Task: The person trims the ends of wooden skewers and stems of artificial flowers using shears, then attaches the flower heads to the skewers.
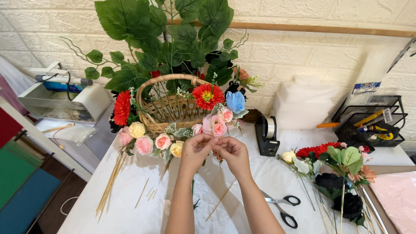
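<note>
A wicker basket (152, 123) with a looped handle stands on the white table (130, 203), filled with large green leaves and ringed with red, pink, yellow and blue artificial flowers. My left hand (196, 149) and my right hand (231, 152) meet just in front of it, fingertips pinched together below a pink rose (216, 125) at the basket's front rim. What the fingers pinch is too small to make out; it looks like a thin stem. Both forearms reach up from the bottom edge.
Thin wooden sticks (110, 182) lie left of my arms. Black-handled scissors (284, 208) lie to the right. A black tape dispenser (267, 136), a bunch of loose artificial flowers (338, 167) and a black wire tray (372, 121) stand further right. A white box (65, 102) sits far left.
</note>
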